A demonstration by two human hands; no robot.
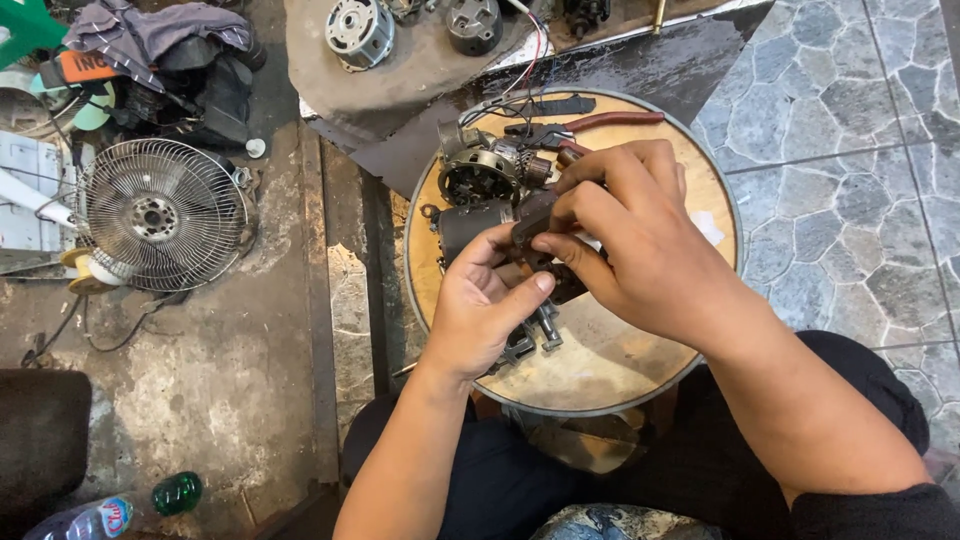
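Hands Held a Dark Motor Part Over the Round Tabletop

Hands met above a round wooden tabletop [640, 350] with a metal rim. The left hand [480, 300] came up from 7 o'clock, and its fingers [525, 290] were curled shut around a dark motor part [535, 225]. The right hand [640, 240] came in from 4 o'clock. Its fingers [580, 250] were bent and pinched on the same dark part from above. The part sat between both hands, near the middle of the tabletop, and most of it was hidden by them.

A round motor piece with copper windings [478, 172] lay at 11 o'clock from the hands, just beside them. Pliers with red handles [600, 122] lay at 12 o'clock, near the far rim. A small metal bit [545, 325] showed under the left hand.

Off the tabletop, at 9 o'clock, a wire fan guard [165, 215] lay on the dirty floor [220, 390]. A plastic bottle with a green cap [120, 512] lay at 8 o'clock. A silver motor [358, 32] sat far off at 11 o'clock.
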